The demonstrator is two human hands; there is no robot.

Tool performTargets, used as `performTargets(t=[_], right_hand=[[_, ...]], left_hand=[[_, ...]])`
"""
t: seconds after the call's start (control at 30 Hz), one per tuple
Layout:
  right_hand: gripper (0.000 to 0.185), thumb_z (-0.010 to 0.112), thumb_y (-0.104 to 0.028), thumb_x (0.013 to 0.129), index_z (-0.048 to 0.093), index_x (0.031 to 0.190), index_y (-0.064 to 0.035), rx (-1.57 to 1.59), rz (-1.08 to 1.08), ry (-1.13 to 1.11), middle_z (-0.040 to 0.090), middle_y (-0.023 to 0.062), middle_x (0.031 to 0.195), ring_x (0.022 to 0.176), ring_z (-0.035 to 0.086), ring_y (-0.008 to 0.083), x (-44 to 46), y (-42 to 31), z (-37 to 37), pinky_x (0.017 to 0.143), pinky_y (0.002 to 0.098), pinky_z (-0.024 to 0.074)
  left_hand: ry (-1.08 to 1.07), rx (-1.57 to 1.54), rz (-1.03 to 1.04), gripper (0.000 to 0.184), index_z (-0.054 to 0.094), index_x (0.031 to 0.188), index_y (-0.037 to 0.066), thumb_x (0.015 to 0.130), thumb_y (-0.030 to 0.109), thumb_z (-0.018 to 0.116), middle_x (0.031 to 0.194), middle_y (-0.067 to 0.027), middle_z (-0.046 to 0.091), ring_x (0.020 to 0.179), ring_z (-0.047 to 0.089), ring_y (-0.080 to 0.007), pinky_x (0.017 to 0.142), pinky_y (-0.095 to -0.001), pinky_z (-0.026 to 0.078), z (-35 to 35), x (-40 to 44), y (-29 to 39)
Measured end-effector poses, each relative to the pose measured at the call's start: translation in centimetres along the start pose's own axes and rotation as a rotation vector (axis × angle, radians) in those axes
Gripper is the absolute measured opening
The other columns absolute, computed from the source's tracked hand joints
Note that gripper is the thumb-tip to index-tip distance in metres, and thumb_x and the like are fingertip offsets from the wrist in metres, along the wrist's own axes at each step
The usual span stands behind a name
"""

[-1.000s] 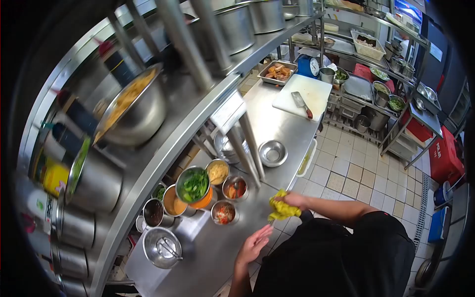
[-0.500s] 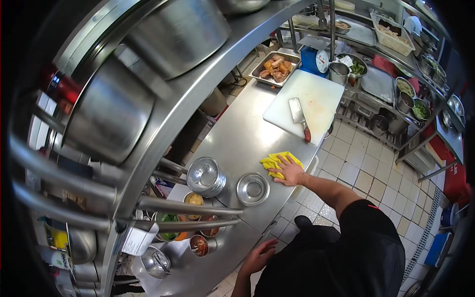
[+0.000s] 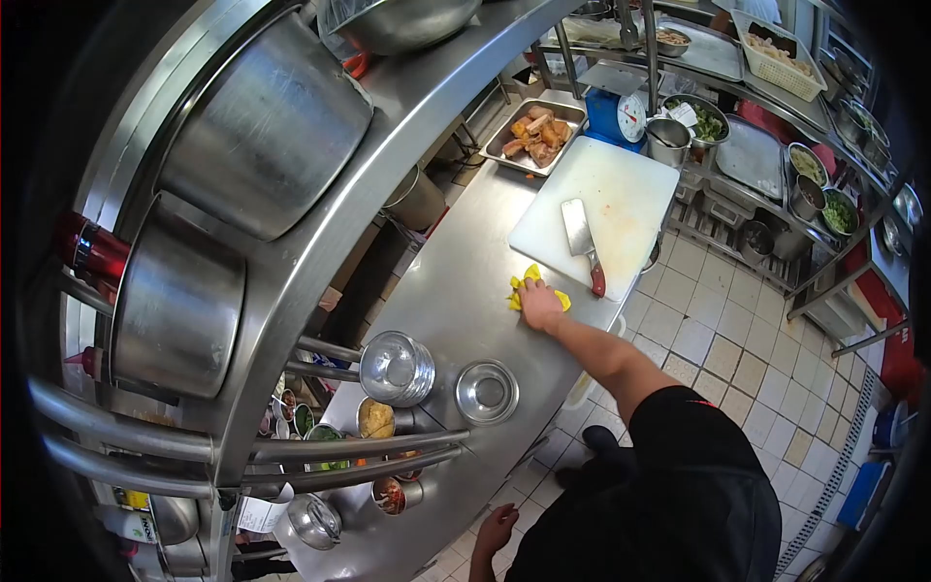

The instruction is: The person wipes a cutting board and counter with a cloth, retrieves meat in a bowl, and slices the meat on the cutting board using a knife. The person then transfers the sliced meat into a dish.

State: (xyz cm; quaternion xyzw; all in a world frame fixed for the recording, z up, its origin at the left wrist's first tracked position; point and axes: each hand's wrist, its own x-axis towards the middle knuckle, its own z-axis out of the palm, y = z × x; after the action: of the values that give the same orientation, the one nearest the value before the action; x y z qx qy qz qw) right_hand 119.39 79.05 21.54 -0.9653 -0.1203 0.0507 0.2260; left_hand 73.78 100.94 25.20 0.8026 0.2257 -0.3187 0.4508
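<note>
The person's right hand [image 3: 539,303] pressed down on a yellow cloth [image 3: 533,274] on the steel bench [image 3: 436,301], its folds showing around the fingers. Whether that grip was clamped on the cloth or only lay over it, I could not tell. The cloth sat toward the bench's near edge, just beside the white chopping board [image 3: 635,209]. The left hand [image 3: 497,532] hung off that near edge, well apart from the cloth, its grip loosely bent with the fingers not drawn together.

On the board, a cleaver [image 3: 579,231] lay flat, its red handle toward the near edge. At the bench's far end, beyond the board, stood a metal tray [image 3: 499,145] of meat pieces [image 3: 543,136] and a blue scale [image 3: 606,118]. A single metal bowl [image 3: 488,392] stood near the near edge, with a stack of bowls [image 3: 398,367] beside it toward the shelf [image 3: 427,107].
</note>
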Motion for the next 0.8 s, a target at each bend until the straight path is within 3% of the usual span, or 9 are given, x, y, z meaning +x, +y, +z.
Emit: performTargets(t=[0.1,0.13,0.37,0.47,0.6,0.7,0.73,0.77,0.8], right_hand=[[0.032,0.053,-0.021,0.077,0.06,0.102,-0.0016,0.317,0.057,-0.055,0.056,0.0211,0.106,0.097,0.057,0.0356,-0.8,-0.1,-5.6,0.083,0.0423,0.047],[0.026,0.055,-0.014,0.072,0.061,0.094,-0.0008,0.348,0.028,0.193,0.057,0.0243,0.097,0.09,0.058,0.0382,-1.1,0.7,-5.6,0.083,0.043,0.0463],[0.029,0.056,-0.007,0.073,0.06,0.101,-0.0019,0.497,0.095,0.762,0.061,0.0228,0.094,0.093,0.057,0.0391,5.8,13.5,-18.8,0.084,0.0432,0.0453],[0.028,0.058,-0.011,0.078,0.059,0.103,-0.002,0.401,0.051,0.773,0.062,0.0216,0.097,0.09,0.059,0.0386,11.1,20.8,-21.0,0.08,0.0418,0.0467],[0.036,0.054,-0.025,0.078,0.062,0.109,-0.0092,0.432,0.24,0.211,0.06,0.0232,0.107,0.101,0.057,0.0368,14.1,25.9,-18.4,0.087,0.0413,0.0452],[0.039,0.053,-0.021,0.073,0.063,0.11,-0.0189,-0.143,-0.005,0.423,0.063,0.0175,0.106,0.1,0.058,0.0344,13.7,27.1,-12.4,0.088,0.0395,0.0453],[0.039,0.053,-0.021,0.073,0.063,0.11,-0.0189,-0.134,0.003,0.4,0.063,0.0175,0.106,0.1,0.058,0.0344,13.2,27.7,-11.9,0.088,0.0395,0.0453],[0.038,0.054,-0.018,0.071,0.065,0.108,-0.0188,0.073,-0.125,0.308,0.063,0.0164,0.107,0.1,0.058,0.0343,13.1,28.5,-12.3,0.087,0.0395,0.0454],[0.038,0.054,-0.015,0.069,0.066,0.105,-0.0188,0.275,-0.253,0.217,0.063,0.0153,0.108,0.099,0.058,0.0343,13.0,29.0,-13.3,0.087,0.0395,0.0455]], left_hand=[[0.073,0.059,-0.018,0.044,0.057,0.117,0.004,0.087,0.035,0.059,0.105,-0.0145,0.065,0.099,0.062,-0.0214,0.083,-0.0318,0.048,1.1,-0.3,-3.0],[0.078,0.037,-0.03,0.042,0.058,0.115,0.004,0.086,0.033,0.059,0.105,-0.0143,0.065,0.098,0.062,-0.0234,0.083,-0.0333,0.048,1.4,-0.7,-4.0],[0.031,0.089,-0.218,0.037,0.059,0.112,0.004,0.084,0.028,0.059,0.104,-0.0137,0.065,0.097,0.062,-0.027,0.081,-0.0366,0.048,9.8,0.6,-9.8],[-0.002,0.138,-0.291,0.036,0.06,0.111,0.004,0.083,0.026,0.058,0.103,-0.0135,0.065,0.096,0.062,-0.0278,0.081,-0.0375,0.048,13.2,2.5,-9.2],[-0.076,0.223,-0.309,0.034,0.06,0.11,0.003,0.083,0.024,0.058,0.102,-0.0132,0.065,0.096,0.062,-0.0289,0.08,-0.0387,0.048,16.6,4.2,-8.0],[-0.166,0.462,-0.088,0.032,0.06,0.109,0.003,0.082,0.022,0.057,0.102,-0.013,0.065,0.095,0.061,-0.0298,0.08,-0.0396,0.048,16.8,6.4,-7.8],[-0.177,0.602,0.067,0.032,0.06,0.109,0.003,0.082,0.022,0.057,0.101,-0.0129,0.065,0.095,0.061,-0.03,0.08,-0.0399,0.048,15.7,7.0,-5.1],[-0.02,0.396,0.128,0.027,0.061,0.104,0.004,0.08,0.014,0.053,0.096,-0.0119,0.065,0.094,0.06,-0.0349,0.08,-0.0451,0.047,14.7,7.9,-2.3],[0.068,0.647,0.422,0.027,0.06,0.107,0.004,0.084,0.012,0.05,0.096,-0.0116,0.065,0.092,0.062,-0.0295,0.077,-0.0408,0.049,14.4,9.7,-0.5]])
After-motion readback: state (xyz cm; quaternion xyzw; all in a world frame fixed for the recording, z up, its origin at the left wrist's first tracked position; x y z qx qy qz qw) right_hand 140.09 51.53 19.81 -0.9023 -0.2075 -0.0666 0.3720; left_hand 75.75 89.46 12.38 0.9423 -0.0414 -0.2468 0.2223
